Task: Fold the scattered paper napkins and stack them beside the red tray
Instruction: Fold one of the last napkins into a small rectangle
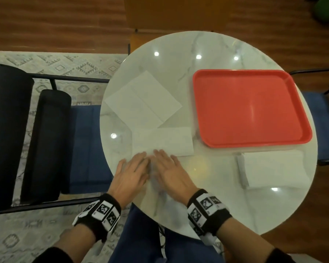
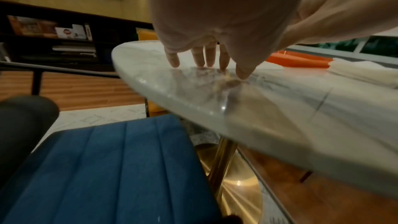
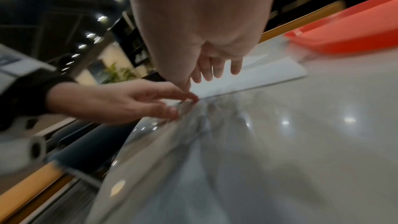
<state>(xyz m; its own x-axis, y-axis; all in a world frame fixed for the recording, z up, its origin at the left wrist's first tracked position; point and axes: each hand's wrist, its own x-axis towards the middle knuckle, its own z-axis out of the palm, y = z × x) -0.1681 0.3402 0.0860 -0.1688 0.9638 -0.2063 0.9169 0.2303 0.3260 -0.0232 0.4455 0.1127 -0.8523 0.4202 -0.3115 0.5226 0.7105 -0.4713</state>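
The step in hand seems to be the folding of one napkin. The left hand (image 1: 131, 172) lies flat on the round white marble tabletop (image 1: 207, 179). Its fingers (image 1: 141, 156) are straight and a little apart, with the tips on the near edge of a long white paper napkin (image 1: 165, 140), and they grip nothing. The right hand (image 1: 171, 172), just beside it, lies the same way: fingers straight, slightly spread, tips on that same edge. I judge that the next move calls for taking one short end, laying it over the other so the edges meet, pressing the crease, and then carrying the napkin to the right.

At the far left a larger white paper napkin (image 1: 142, 99) lies more open and turned at an angle, with fold lines visible. The long napkin in front of it is a thin flat rectangle, apparently folded once. Its right end lies just beside the red plastic rectangular tray (image 1: 251, 107). Near the tray's front rim sits a stack of folded white napkins (image 1: 272, 168).
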